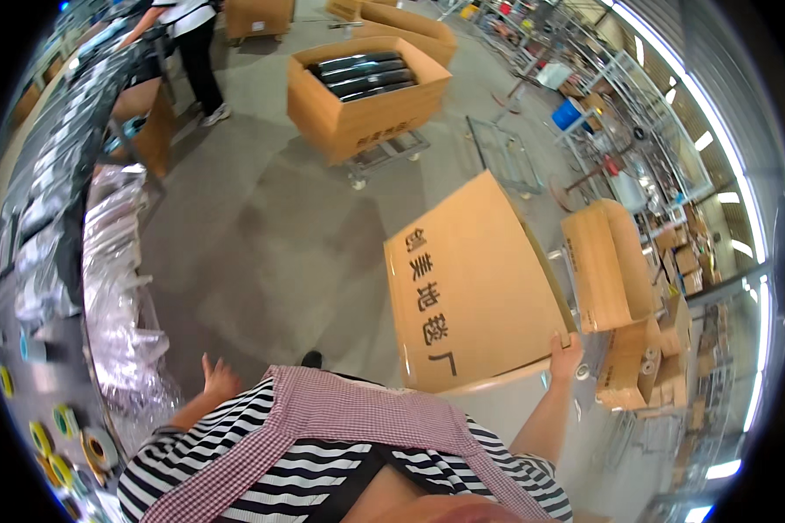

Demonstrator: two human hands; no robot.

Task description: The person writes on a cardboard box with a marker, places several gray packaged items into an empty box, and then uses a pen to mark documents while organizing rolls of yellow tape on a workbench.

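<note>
The right hand (566,356) is gripping a big brown box (497,288), with its fingers bent over the edge near the box's bottom right corner; the box is in front of the person and to the right, tilted, with a wide side showing and dark writing down it; the left hand (221,381) is open, with its fingers spread out, and it holds nothing; it is out to the left, near the shiny clear plastic (118,296) that hangs along the edge of a long table (65,375); some rolls of tape (100,446) are on the near end of the table; the person wears a stripy top (323,475) and a pink checked apron (366,410); one dark shoe (312,359) peeks out on the grey floor (235,261); farther off, an open box (358,122) sits on a cart (379,159) with wheels, and long black rolls (362,77) lie inside it; on the right, just past the big brown box, is another brown box (606,270); a blue drum (567,113) is farther back; at the top left, another person (199,52) in dark trousers stands by the table.
</note>
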